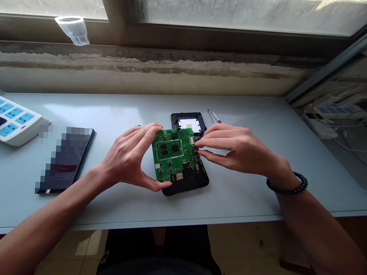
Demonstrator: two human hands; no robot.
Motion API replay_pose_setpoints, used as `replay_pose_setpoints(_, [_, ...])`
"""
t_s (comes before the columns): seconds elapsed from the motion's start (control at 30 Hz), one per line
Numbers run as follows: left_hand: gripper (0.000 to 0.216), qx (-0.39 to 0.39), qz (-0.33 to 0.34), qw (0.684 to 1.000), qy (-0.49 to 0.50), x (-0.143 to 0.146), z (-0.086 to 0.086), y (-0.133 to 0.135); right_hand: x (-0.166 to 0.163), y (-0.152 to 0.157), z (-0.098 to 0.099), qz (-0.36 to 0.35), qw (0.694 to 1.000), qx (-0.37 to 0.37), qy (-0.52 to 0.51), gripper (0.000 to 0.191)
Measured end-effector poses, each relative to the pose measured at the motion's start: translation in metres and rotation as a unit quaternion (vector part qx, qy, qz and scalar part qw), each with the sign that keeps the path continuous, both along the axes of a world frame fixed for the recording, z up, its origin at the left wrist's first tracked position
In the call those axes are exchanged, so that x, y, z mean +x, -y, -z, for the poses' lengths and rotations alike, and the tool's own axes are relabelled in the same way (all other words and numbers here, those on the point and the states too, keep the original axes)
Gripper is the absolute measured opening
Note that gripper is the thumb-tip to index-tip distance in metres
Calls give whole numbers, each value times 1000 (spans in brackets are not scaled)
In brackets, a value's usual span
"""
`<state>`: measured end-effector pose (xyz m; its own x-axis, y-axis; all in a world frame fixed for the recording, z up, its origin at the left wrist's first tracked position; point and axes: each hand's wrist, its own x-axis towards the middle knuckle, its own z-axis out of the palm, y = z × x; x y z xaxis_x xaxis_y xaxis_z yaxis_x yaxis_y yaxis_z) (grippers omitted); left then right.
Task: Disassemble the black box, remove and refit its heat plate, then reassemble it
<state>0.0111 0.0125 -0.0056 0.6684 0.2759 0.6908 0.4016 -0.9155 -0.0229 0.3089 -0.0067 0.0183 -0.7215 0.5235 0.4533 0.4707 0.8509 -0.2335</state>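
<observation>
My left hand (130,157) holds the green circuit board (171,153) by two corners above a black plastic casing (195,183); my right hand (237,149) pinches the board's connector edge narrowly.

Window (249,12): hazy panes, far side, daylight entering
Wall (65,78): flaking strip below window
Desk (245,200): pale top, brighter patches far left
Floor (244,259): tan tiles, near
</observation>
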Motion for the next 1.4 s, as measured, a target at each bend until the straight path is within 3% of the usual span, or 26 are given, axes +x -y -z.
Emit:
replay_pose_setpoints(0.5, [97,5,13,1000,1,2,-1,0,0,2,-1,-9,1000,-5,0,12])
replay_pose_setpoints(0.97, [93,-5,-17,1000,25,1,-4,1,1,2,-6,45,994,-76,-60,18])
replay_pose_setpoints(1.07, [92,-7,-29,999,33,-1,-6,-1,5,1,-7,48,994,-91,-23,21])
replay_pose_setpoints(1.2, [86,-9,-53,996,69,-4,-8,-3,5,0,-5,-4,990,-130,50,22])
replay_pose_setpoints(1.4, [81,-14,-98,990,105,-10,-9,-8,1,1,-3,-16,988,-141,56,24])
